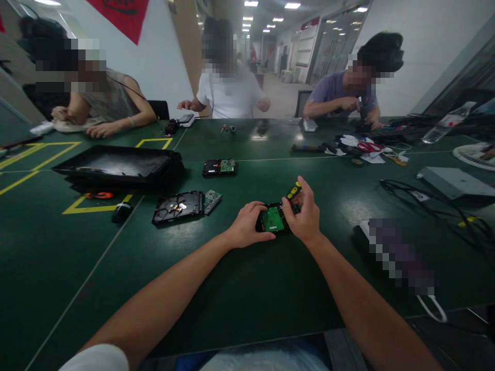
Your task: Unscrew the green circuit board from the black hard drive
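Note:
A hard drive with its green circuit board facing up lies on the table in front of me. My left hand grips its left end, thumb along the near edge and fingers over the far side. In my right hand is a screwdriver with a black and yellow handle, tilted over the drive's right end. Its tip is hidden behind my fingers. Left of the drive lie a loose circuit board and a black drive casing. Farther back rests another hard drive, its green board partly showing.
A stack of black trays stands at left, a black mouse near it. At right are a blurred-out phone-like item, black cables, a silver box and a plastic bottle. Three people sit across the green table.

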A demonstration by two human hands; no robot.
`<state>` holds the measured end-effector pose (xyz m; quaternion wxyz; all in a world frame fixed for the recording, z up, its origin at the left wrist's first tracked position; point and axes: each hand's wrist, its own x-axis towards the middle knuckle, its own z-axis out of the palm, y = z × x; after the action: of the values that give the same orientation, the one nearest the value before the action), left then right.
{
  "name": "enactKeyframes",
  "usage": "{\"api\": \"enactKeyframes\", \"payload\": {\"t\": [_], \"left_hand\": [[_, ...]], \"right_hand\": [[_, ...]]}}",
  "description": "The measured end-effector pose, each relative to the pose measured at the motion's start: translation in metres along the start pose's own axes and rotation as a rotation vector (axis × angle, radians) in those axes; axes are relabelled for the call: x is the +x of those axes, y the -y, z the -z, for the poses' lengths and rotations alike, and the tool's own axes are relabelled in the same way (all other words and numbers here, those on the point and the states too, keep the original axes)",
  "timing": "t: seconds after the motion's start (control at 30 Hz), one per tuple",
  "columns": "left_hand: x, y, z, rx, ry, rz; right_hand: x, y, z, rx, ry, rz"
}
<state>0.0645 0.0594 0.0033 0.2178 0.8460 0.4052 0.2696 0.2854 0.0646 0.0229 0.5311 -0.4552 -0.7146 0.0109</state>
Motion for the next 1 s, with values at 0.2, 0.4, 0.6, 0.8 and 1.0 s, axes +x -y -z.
{"api": "enactKeyframes", "payload": {"t": [0.2, 0.4, 0.6, 0.8, 1.0], "left_hand": [[0.000, 0.000, -0.001, -0.008, -0.014, 0.009], [0.001, 0.002, -0.002, -0.006, -0.017, 0.014], [0.000, 0.002, -0.003, 0.003, -0.030, 0.001], [0.000, 0.001, -0.003, 0.004, -0.029, 0.004], [0.001, 0.001, -0.004, 0.003, -0.040, 0.015]], "right_hand": [[-0.001, 0.000, 0.001, -0.003, 0.000, 0.005], [-0.002, 0.005, -0.003, 0.010, -0.026, 0.011], [-0.004, 0.009, -0.006, 0.022, 0.008, 0.005], [-0.003, 0.009, -0.007, 0.029, 0.026, 0.007], [-0.004, 0.010, -0.010, 0.021, 0.034, 0.025]]}}
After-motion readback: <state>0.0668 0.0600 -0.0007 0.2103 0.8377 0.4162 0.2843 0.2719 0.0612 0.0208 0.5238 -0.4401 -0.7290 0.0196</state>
